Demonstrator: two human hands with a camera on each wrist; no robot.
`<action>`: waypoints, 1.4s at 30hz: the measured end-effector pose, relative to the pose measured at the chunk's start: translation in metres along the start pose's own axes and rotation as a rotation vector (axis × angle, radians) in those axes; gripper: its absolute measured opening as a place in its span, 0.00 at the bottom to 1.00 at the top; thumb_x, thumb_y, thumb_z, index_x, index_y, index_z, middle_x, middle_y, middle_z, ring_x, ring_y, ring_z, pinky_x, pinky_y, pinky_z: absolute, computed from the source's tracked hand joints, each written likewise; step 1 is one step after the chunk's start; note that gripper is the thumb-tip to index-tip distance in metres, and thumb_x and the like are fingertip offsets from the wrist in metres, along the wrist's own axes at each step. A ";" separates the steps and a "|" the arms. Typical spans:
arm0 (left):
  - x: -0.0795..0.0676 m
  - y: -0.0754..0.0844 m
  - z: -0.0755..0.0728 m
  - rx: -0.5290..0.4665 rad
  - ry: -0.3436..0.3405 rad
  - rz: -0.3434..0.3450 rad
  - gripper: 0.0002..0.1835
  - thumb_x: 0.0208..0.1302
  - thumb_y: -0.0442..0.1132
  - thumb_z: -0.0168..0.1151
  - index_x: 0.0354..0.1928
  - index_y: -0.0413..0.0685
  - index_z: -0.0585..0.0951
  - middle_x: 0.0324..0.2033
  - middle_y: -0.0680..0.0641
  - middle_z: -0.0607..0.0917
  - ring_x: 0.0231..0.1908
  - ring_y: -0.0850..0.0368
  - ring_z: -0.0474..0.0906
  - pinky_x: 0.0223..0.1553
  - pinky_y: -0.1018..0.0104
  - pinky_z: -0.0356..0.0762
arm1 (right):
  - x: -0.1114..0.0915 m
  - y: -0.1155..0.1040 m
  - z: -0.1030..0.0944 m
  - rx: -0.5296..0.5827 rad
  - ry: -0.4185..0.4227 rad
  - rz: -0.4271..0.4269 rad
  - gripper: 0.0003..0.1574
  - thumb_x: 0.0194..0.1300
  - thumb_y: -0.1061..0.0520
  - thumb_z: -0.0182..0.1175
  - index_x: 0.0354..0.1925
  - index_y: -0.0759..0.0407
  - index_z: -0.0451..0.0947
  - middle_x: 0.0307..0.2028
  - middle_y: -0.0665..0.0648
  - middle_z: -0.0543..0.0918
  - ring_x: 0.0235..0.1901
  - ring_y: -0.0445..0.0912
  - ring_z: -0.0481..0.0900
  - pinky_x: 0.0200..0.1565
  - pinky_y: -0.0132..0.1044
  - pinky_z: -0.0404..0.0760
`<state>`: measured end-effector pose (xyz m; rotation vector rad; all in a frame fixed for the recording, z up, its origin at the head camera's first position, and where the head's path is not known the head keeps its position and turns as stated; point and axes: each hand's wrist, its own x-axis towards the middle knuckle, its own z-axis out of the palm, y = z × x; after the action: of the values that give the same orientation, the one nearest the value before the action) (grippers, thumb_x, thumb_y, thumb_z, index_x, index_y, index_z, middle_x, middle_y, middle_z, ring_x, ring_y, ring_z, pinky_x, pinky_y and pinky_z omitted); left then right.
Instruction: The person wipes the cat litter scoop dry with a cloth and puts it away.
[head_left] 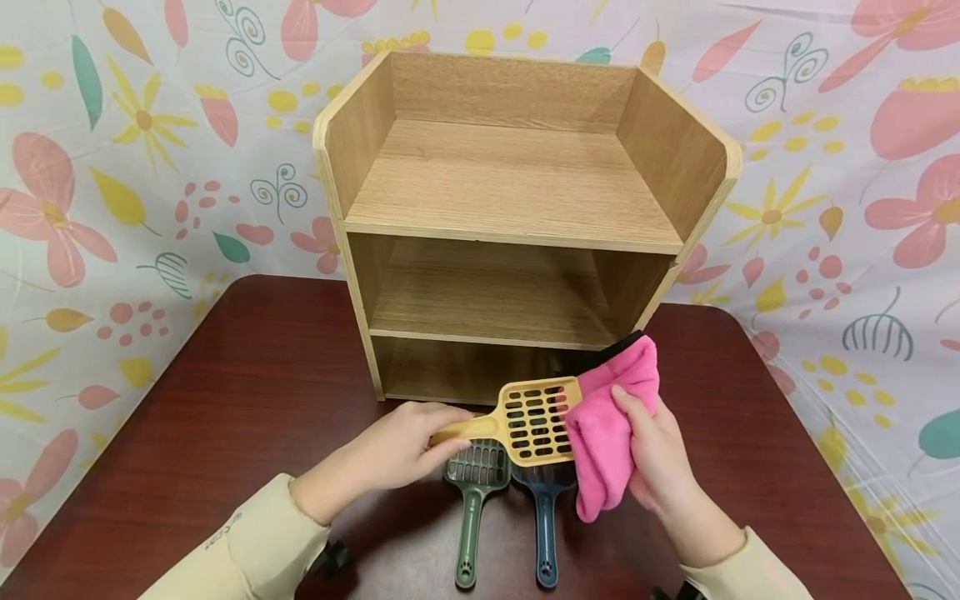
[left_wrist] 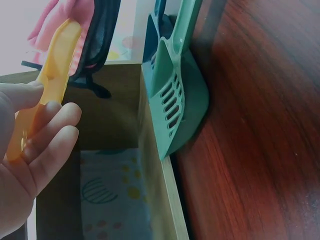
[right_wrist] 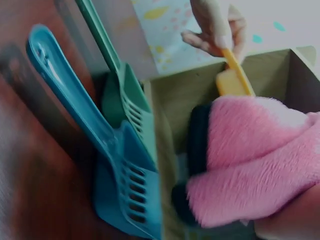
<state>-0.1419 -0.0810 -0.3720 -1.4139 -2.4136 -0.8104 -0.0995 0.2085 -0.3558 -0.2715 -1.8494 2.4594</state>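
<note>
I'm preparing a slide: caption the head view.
The left hand grips a yellow slotted plastic scoop by its handle; the right hand holds a bright pink cloth at the scoop's far edge.

3 scoops (head_left: 538,421), 1 rack (head_left: 513,179) and apparently 1 cloth (head_left: 604,442).

Backdrop (head_left: 135,192): behind the table (head_left: 285,358) and along both its sides.
Shelf unit (head_left: 517,179): on the table, toward its back.
Left table scoop (head_left: 468,533): on the table before the shelf unit, handle toward the person.
Right table scoop (head_left: 546,533): just beside it, handle the same way.
Raised scoop (head_left: 538,429): above both their heads, its handle leftward in the left hand (head_left: 393,446).
Cloth (head_left: 611,433): in the right hand (head_left: 663,454), at the raised scoop's right edge.
</note>
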 end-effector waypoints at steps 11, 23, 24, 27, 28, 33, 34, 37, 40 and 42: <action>0.004 0.001 -0.001 -0.009 -0.012 -0.036 0.13 0.64 0.40 0.60 0.47 0.41 0.80 0.40 0.47 0.86 0.41 0.58 0.82 0.46 0.65 0.80 | -0.001 -0.010 0.005 -0.521 0.012 -0.283 0.19 0.61 0.59 0.63 0.51 0.54 0.73 0.33 0.43 0.82 0.25 0.40 0.82 0.27 0.33 0.82; 0.009 0.007 0.008 0.028 -0.010 -0.099 0.12 0.65 0.42 0.58 0.47 0.43 0.79 0.40 0.49 0.85 0.35 0.61 0.79 0.38 0.66 0.79 | 0.002 -0.001 0.020 -0.970 -0.045 -0.674 0.15 0.52 0.60 0.70 0.40 0.51 0.81 0.30 0.50 0.84 0.28 0.35 0.74 0.31 0.23 0.72; 0.009 0.007 0.009 0.031 -0.002 -0.099 0.12 0.65 0.42 0.58 0.46 0.43 0.78 0.39 0.49 0.85 0.34 0.62 0.79 0.37 0.67 0.79 | 0.002 0.001 0.022 -0.992 -0.056 -0.735 0.15 0.51 0.61 0.71 0.39 0.52 0.82 0.31 0.50 0.85 0.29 0.37 0.75 0.33 0.23 0.71; 0.010 0.008 0.013 0.039 0.033 -0.086 0.12 0.65 0.42 0.58 0.46 0.44 0.78 0.38 0.50 0.84 0.31 0.62 0.78 0.35 0.68 0.78 | 0.004 0.005 0.027 -1.050 -0.123 -0.910 0.16 0.46 0.63 0.73 0.38 0.56 0.85 0.34 0.51 0.85 0.35 0.41 0.77 0.40 0.26 0.71; 0.010 0.008 0.014 0.043 0.045 -0.083 0.11 0.65 0.42 0.58 0.46 0.44 0.78 0.37 0.50 0.84 0.31 0.63 0.77 0.34 0.68 0.78 | 0.004 0.006 0.028 -1.075 -0.150 -0.953 0.17 0.45 0.63 0.73 0.38 0.57 0.85 0.35 0.52 0.85 0.37 0.43 0.77 0.41 0.27 0.71; 0.010 0.011 0.016 0.057 0.091 -0.058 0.11 0.64 0.40 0.59 0.46 0.43 0.78 0.37 0.50 0.84 0.32 0.62 0.78 0.35 0.68 0.78 | 0.006 0.009 0.031 -1.271 -0.205 -1.055 0.16 0.45 0.59 0.73 0.38 0.56 0.87 0.35 0.52 0.82 0.37 0.46 0.76 0.41 0.38 0.71; 0.010 0.011 0.016 0.060 0.095 -0.053 0.12 0.64 0.40 0.59 0.46 0.43 0.77 0.37 0.50 0.84 0.32 0.61 0.79 0.36 0.67 0.79 | 0.007 0.010 0.030 -1.307 -0.202 -1.070 0.16 0.45 0.58 0.73 0.37 0.56 0.87 0.34 0.52 0.81 0.37 0.47 0.75 0.40 0.39 0.71; 0.010 0.012 0.017 0.073 0.099 -0.038 0.12 0.63 0.39 0.60 0.46 0.43 0.77 0.37 0.50 0.84 0.32 0.61 0.79 0.35 0.67 0.79 | 0.008 0.012 0.028 -1.381 -0.186 -1.131 0.15 0.45 0.59 0.73 0.36 0.56 0.87 0.32 0.53 0.80 0.34 0.48 0.75 0.36 0.41 0.72; 0.010 0.013 0.017 0.071 0.105 -0.030 0.12 0.62 0.39 0.61 0.46 0.43 0.77 0.36 0.50 0.84 0.31 0.61 0.79 0.34 0.67 0.78 | 0.011 0.013 0.026 -1.405 -0.166 -1.194 0.13 0.46 0.59 0.72 0.35 0.56 0.86 0.29 0.53 0.78 0.29 0.47 0.74 0.32 0.40 0.72; 0.009 0.013 0.017 0.069 0.106 -0.028 0.12 0.62 0.38 0.61 0.46 0.43 0.77 0.36 0.50 0.84 0.31 0.62 0.78 0.34 0.67 0.78 | 0.014 0.013 0.023 -1.406 -0.147 -1.226 0.10 0.46 0.60 0.71 0.32 0.56 0.86 0.26 0.52 0.76 0.26 0.47 0.73 0.29 0.39 0.70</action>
<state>-0.1346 -0.0597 -0.3773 -1.2821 -2.3628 -0.7795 -0.1160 0.1852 -0.3639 0.7743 -2.2972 0.2642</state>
